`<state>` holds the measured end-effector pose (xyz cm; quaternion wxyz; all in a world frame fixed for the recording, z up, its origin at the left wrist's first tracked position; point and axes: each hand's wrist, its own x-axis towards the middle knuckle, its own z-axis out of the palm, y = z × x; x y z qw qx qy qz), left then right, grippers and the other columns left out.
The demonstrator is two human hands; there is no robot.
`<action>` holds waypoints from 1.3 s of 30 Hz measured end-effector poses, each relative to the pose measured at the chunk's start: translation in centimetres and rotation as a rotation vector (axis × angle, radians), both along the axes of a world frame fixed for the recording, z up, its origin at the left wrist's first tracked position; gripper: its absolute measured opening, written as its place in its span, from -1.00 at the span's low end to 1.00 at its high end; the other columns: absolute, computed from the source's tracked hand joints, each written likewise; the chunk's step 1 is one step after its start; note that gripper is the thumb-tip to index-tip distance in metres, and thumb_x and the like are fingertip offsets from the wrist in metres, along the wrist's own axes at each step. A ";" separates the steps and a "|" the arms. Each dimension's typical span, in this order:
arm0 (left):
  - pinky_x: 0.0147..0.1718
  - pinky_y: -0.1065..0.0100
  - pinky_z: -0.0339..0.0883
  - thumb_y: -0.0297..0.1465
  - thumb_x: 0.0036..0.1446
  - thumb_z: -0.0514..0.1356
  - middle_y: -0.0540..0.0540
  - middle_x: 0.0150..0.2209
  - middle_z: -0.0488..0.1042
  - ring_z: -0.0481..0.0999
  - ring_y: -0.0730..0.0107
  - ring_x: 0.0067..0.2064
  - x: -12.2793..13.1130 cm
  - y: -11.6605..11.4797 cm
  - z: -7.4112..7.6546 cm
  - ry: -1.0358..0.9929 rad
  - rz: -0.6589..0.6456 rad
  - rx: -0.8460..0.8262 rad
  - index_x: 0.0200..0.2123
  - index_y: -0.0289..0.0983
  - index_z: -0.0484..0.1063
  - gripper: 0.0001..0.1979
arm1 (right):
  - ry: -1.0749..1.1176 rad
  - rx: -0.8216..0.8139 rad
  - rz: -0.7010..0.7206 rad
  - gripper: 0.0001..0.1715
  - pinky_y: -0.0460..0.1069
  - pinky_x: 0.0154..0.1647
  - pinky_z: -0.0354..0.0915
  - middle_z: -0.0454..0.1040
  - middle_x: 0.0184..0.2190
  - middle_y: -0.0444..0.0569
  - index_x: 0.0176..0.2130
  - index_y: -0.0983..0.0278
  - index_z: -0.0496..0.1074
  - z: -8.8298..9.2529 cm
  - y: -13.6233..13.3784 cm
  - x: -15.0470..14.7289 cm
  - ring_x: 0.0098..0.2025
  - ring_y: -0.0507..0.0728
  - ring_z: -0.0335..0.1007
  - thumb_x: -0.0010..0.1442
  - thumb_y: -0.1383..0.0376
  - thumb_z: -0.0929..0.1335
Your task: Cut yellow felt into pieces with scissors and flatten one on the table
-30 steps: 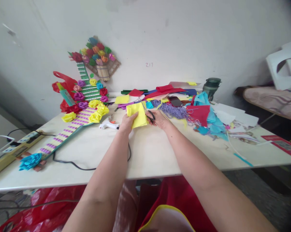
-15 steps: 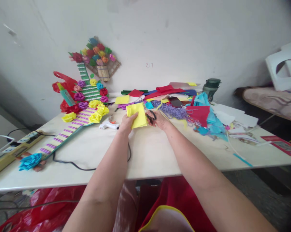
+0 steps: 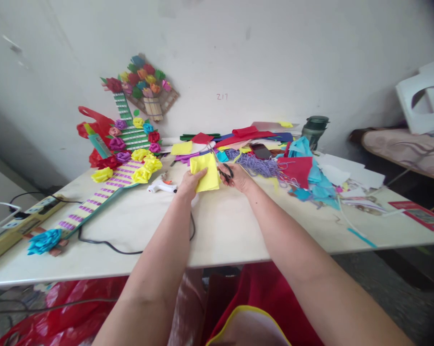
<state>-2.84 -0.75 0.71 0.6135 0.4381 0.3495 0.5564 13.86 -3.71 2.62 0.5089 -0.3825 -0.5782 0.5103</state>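
In my left hand (image 3: 192, 181) is a folded piece of yellow crepe-like paper (image 3: 209, 175), pinched between thumb and fingers above the table. My right hand (image 3: 239, 178) grips a pair of scissors (image 3: 226, 171) by its dark handles. The blades point up and away, close along the paper's right edge; whether they touch it I cannot tell. A white glue gun (image 3: 162, 185) lies on the table to the left of my left hand. Purple shredded strips (image 3: 255, 166) are heaped beyond my right hand.
At the left stands a tall decorated panel (image 3: 121, 178) with paper flowers, near a power strip (image 3: 30, 221). Coloured paper sheets (image 3: 246, 137) lie along the wall. A dark bottle (image 3: 315, 132), blue paper scraps (image 3: 319, 185) and a red sheet (image 3: 295, 171) are at the right.
The yellow paper has shifted very slightly to the right, and the scissors are at nearly the same spot beside it. Both hands keep their hold.
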 end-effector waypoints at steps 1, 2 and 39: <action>-0.17 0.22 0.45 -0.42 -0.30 0.41 -0.20 -0.31 0.56 0.55 0.11 -0.18 0.0 0.0 0.0 -0.003 0.001 0.003 -0.30 -0.38 0.47 -0.60 | -0.005 -0.001 -0.006 -0.57 -0.20 -0.84 -0.13 0.27 -0.71 -0.24 -0.49 0.29 0.27 0.0 0.0 0.0 -0.76 -0.12 0.14 -0.04 -0.02 0.37; -0.17 0.22 0.45 -0.42 -0.30 0.41 -0.21 -0.31 0.56 0.55 0.11 -0.19 0.0 0.1 -0.1 -0.005 0.000 0.008 -0.29 -0.38 0.46 -0.60 | -0.010 0.001 -0.013 -0.58 -0.20 -0.84 -0.14 0.26 -0.71 -0.25 -0.50 0.29 0.27 0.0 0.1 0.0 -0.76 -0.12 0.13 -0.03 -0.01 0.37; -0.18 0.16 0.42 -0.38 -0.35 0.41 -0.18 -0.33 0.56 0.54 0.07 -0.18 -0.1 0.5 -0.5 -0.077 0.163 0.102 -0.32 -0.36 0.48 -0.59 | -0.728 0.008 -0.335 -0.61 -0.09 -0.57 0.18 0.51 -0.47 0.02 -0.51 0.29 0.45 0.0 1.4 1.2 -0.49 0.09 0.39 0.07 0.05 0.29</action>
